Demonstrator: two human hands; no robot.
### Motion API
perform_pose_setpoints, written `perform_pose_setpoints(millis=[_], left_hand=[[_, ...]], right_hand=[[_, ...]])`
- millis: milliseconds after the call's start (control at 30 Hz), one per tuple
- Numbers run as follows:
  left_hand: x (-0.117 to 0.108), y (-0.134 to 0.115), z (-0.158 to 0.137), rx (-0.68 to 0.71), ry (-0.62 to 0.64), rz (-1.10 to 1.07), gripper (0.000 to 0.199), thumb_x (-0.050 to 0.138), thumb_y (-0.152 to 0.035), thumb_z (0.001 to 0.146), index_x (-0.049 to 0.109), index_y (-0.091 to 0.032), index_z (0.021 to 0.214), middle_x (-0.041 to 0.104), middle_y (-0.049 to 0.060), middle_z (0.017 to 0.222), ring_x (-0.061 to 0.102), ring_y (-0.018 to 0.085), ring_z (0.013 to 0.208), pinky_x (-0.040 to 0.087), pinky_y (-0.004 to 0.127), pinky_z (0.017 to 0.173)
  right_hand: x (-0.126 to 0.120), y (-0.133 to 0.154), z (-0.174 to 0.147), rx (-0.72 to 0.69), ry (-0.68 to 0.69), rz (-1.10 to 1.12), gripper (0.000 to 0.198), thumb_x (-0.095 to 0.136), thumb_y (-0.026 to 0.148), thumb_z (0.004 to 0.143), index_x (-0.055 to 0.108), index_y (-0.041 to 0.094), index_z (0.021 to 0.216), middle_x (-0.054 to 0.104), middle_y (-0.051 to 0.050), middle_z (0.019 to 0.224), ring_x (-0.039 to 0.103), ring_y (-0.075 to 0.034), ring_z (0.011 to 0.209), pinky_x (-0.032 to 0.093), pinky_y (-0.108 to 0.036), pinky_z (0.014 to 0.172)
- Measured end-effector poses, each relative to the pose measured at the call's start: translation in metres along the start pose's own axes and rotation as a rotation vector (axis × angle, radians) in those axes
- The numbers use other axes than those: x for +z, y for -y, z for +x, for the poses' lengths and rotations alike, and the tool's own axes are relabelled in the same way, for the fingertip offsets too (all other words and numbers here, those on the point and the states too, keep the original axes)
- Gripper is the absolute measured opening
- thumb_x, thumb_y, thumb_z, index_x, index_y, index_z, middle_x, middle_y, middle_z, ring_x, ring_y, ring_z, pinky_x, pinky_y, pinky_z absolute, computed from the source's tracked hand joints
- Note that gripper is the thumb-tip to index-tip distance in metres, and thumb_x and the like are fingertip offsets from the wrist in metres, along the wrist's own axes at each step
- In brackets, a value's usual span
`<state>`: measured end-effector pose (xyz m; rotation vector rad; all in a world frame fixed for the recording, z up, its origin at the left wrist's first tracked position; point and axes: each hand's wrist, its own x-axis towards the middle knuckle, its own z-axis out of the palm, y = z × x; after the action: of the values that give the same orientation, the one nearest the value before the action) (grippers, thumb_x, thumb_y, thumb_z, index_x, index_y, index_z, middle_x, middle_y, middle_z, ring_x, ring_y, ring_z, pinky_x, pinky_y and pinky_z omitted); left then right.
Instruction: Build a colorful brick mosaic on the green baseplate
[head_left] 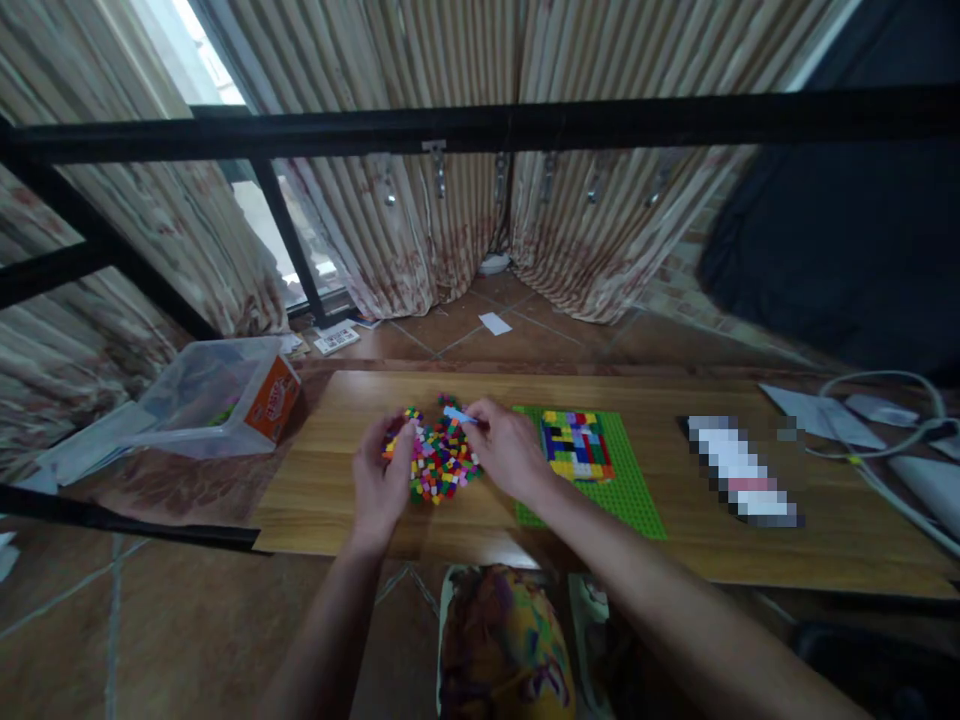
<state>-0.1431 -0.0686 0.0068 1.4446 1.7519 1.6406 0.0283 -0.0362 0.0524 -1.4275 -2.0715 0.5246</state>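
Note:
A pile of small multicoloured toy bricks (442, 465) lies on the wooden tabletop between my hands. My left hand (381, 475) rests at the pile's left edge, thumb and fingers apart, with bricks visible in the gap. Over the pile's right side, my right hand (506, 445) pinches a narrow light-blue piece (457, 414) that points left; its exact kind is too small to tell. Right of that hand is a green studded baseplate (636, 470). On it sits a patch of yellow, blue, red and white bricks (576, 446), partly covered by my right wrist.
A clear plastic box (202, 400) with an orange label stands left of the wooden table (315, 500). A pixelated object (742, 475) lies on the table's right, near papers (821, 415) and a white cable (885, 378). A black metal bar (480, 130) crosses ahead, before the curtains (420, 230).

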Motion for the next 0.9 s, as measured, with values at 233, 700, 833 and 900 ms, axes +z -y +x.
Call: perform_pose_setpoints(millis=[233,700,833,900], left_hand=[[0.045,-0.081,-0.037,-0.257,0.448,-0.363,0.029,0.061,-0.044,0.084,0.065,-0.015,0.079,0.058,-0.002,0.061,0.051,0.009,0.053,0.040,0.020,0.050],[0.108,-0.140,-0.030,-0.255,0.479,-0.302,0.028,0.060,-0.042,0.081,0.063,-0.014,0.077,0.049,-0.004,0.049,0.039,0.006,0.040,0.027,0.019,0.041],[0.122,-0.127,-0.023,-0.312,0.396,-0.386,0.027,0.064,-0.041,0.077,0.059,-0.015,0.074,0.033,-0.010,0.044,0.025,0.004,0.038,0.018,0.018,0.039],[0.125,-0.116,-0.020,-0.349,0.358,-0.416,0.026,0.065,-0.041,0.075,0.058,-0.015,0.074,0.029,-0.011,0.045,0.022,0.004,0.038,0.017,0.018,0.038]], right_hand=[[-0.030,-0.014,-0.049,-0.014,-0.141,0.312,0.012,0.052,0.024,0.092,0.063,0.022,0.091,0.071,-0.002,0.085,0.066,-0.016,0.079,0.046,-0.026,0.074],[-0.091,-0.084,-0.068,0.200,-0.336,0.650,0.028,0.045,0.037,0.092,0.065,0.020,0.101,0.068,-0.002,0.074,0.063,-0.015,0.062,0.048,-0.027,0.059],[-0.110,-0.115,-0.067,0.352,-0.482,0.873,0.028,0.053,0.045,0.086,0.065,0.020,0.083,0.061,0.001,0.061,0.055,-0.012,0.051,0.044,-0.024,0.050],[-0.122,-0.132,-0.067,0.417,-0.592,0.920,0.029,0.061,0.048,0.079,0.061,0.019,0.072,0.058,0.002,0.059,0.050,-0.009,0.048,0.040,-0.022,0.046]])
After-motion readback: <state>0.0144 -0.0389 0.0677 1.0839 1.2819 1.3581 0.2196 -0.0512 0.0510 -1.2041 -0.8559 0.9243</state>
